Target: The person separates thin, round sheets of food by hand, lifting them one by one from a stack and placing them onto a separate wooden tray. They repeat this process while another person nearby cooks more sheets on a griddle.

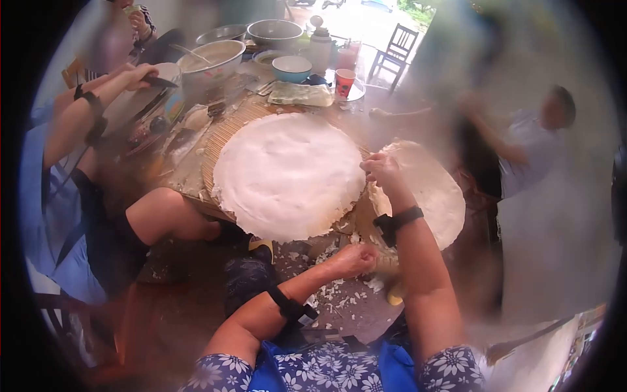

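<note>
- Your right hand is at the right rim of the large round white sheet, fingertips drawn together; you cannot tell whether they pinch that rim.
- Your left hand is lower, near you, clear of the large sheet, its fingers curled in; whether it holds anything cannot be told.
- The large sheet lies over the ribbed mat, covering most of it and reaching past its near edge, with a ragged outline.
- A second pale sheet is to the right of the mat, partly hidden behind your right forearm; what carries it cannot be made out.
- White scraps are scattered on the floor below, around your left hand.
- At the mat's far edge lies a pale packet, with a red cup just beside its right end and a blue bowl behind.
- Past the mat's far left edge, a co-worker's hand grips a dark knife near a white basin.
</note>
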`<state>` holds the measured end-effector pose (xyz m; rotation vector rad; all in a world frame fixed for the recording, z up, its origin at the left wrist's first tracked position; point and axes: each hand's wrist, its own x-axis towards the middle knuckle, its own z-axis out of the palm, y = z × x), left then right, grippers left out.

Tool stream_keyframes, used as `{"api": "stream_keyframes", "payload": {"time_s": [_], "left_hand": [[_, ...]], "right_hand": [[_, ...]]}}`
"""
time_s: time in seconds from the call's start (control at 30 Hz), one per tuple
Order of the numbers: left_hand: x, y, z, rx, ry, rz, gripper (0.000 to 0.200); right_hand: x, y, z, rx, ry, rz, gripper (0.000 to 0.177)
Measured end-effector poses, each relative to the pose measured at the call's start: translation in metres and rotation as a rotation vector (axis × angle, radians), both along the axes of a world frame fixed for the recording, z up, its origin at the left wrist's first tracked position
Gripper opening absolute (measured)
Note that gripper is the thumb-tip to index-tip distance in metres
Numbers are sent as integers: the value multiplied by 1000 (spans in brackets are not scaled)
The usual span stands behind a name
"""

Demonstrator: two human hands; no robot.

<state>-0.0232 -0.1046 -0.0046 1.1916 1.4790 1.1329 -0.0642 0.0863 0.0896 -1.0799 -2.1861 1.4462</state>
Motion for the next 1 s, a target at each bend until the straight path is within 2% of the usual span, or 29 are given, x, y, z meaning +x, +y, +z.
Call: {"api": "stream_keyframes", "payload": {"time_s": [0.03, 0.27, 0.33, 0.47, 0.67, 0.8, 0.9, 1.0], "left_hand": [[2, -1, 0, 45, -3, 49, 19], [-3, -3, 10, -34, 5, -14, 23], [-5, -2, 11, -103, 23, -60, 28], [-5, -3, 4, -40, 6, -63, 28], [-4, -5, -1, 7, -58, -4, 24], [-6, -7, 5, 18, -29, 6, 26], [-11, -6, 10, -106, -69, -52, 29], [-9, -7, 6, -85, -76, -49, 29]], "right_hand": [[-1, 5, -5, -15, 11, 18, 15], [-8, 7, -8, -34, 39, 56, 18], [-15, 14, -12, 60, 19, 64, 17], [-30, 30, -22, 197, 47, 75, 16], [-51, 45, -27, 301, -47, 95, 16], [-64, 54, -42, 564, -118, 51, 16], [-69, 56, -38, 548, -213, 23, 16], [-71, 55, -40, 662, -181, -3, 15]]}}
